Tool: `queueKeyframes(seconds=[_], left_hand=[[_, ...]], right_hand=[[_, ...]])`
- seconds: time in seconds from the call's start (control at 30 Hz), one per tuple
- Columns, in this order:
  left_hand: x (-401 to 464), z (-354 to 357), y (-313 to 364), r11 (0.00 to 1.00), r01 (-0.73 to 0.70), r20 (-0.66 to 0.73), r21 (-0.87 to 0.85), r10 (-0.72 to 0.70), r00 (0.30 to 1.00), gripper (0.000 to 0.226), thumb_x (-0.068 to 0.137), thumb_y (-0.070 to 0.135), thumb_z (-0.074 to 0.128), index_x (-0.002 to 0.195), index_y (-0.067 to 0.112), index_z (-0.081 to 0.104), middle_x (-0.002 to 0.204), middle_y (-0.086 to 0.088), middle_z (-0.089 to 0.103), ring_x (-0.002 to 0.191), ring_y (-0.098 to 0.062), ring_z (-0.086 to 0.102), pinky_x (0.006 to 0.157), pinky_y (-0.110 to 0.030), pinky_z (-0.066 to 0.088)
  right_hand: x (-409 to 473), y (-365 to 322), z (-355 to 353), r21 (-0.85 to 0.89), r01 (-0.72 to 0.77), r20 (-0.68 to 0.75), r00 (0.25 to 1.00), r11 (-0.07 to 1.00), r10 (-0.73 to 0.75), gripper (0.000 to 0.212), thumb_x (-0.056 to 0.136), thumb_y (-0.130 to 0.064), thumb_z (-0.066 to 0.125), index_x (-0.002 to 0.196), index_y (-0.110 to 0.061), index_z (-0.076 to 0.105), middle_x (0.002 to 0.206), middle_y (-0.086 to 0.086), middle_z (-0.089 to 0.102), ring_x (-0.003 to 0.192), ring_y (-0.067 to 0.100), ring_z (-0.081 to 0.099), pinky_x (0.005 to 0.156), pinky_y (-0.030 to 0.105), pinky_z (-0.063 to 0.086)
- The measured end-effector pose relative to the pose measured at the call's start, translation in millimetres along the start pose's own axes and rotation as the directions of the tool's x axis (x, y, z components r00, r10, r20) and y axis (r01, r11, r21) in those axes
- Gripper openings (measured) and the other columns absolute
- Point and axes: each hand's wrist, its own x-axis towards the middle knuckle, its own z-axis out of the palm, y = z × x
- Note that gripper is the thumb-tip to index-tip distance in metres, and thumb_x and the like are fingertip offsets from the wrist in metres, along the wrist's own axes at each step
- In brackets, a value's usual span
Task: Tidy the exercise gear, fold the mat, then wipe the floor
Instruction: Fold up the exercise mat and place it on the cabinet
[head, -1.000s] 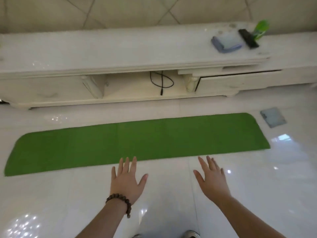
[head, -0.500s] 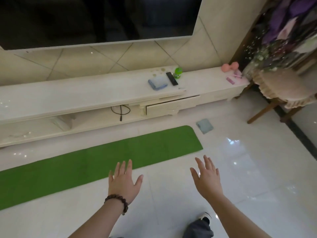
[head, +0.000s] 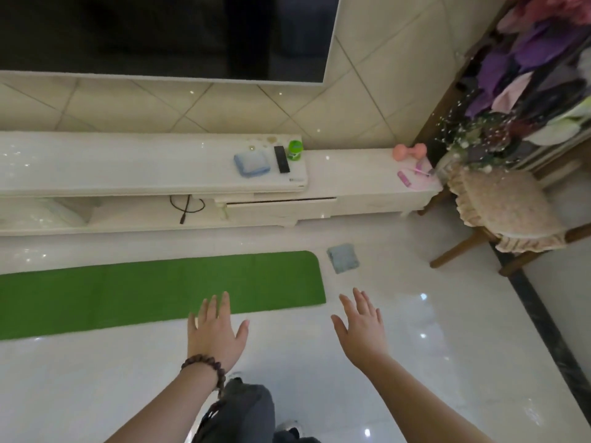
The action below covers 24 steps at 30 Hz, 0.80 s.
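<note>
A long green mat lies flat on the glossy white floor, running off the left edge. My left hand, with a bead bracelet at the wrist, hovers open over the mat's near edge. My right hand is open over bare floor, right of the mat's end. A small grey-blue cloth lies on the floor just past the mat's right end. A pink dumbbell and a pink skipping rope rest on the low white TV cabinet at the right.
On the cabinet lie a folded blue cloth, a black remote and a green bottle. A dark TV hangs above. A wooden chair with a frilled cushion stands at the right. My knee shows below.
The view has swung right and upward: the mat slid to the left, and the TV, the chair and the pink gear came into view. Both hands stay open in front of me.
</note>
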Motion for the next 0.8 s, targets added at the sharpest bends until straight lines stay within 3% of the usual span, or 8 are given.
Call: queueKeyframes(seconds=[0.2, 0.43, 0.8], left_hand=[[49, 11, 48, 0.993, 0.111, -0.022, -0.039, -0.111, 0.994, 0.075, 0.092, 0.055, 0.032, 0.151, 0.016, 0.006, 0.157, -0.009, 0.015, 0.146, -0.025, 0.011, 0.117, -0.046, 0.016], [131, 13, 100, 0.951, 0.283, 0.002, -0.124, -0.285, 0.959, 0.076, 0.093, 0.055, 0.032, 0.151, 0.017, 0.002, 0.158, -0.011, 0.01, 0.146, -0.027, 0.007, 0.118, -0.047, 0.014], [171, 2, 155, 0.808, 0.541, 0.03, -0.232, -0.55, 0.835, 0.078, 0.093, 0.054, 0.03, 0.151, 0.014, -0.001, 0.158, -0.012, 0.007, 0.146, -0.028, 0.003, 0.118, -0.047, 0.011]], right_hand=[[89, 28, -34, -0.07, 0.125, 0.014, 0.992, 0.99, -0.125, 0.054, 0.098, -0.045, 0.03, 0.148, -0.026, 0.02, 0.159, 0.003, 0.001, 0.146, 0.019, -0.004, 0.119, 0.042, 0.004], [204, 43, -79, -0.198, 0.264, 0.117, 0.963, 0.944, -0.244, 0.055, 0.099, -0.04, 0.028, 0.149, -0.024, 0.015, 0.159, 0.002, -0.004, 0.146, 0.019, -0.011, 0.118, 0.04, -0.003], [326, 19, -123, -0.292, 0.55, 0.329, 0.826, 0.782, -0.458, 0.053, 0.1, -0.04, 0.026, 0.15, -0.026, 0.014, 0.159, 0.001, -0.004, 0.145, 0.017, -0.011, 0.119, 0.041, 0.0]])
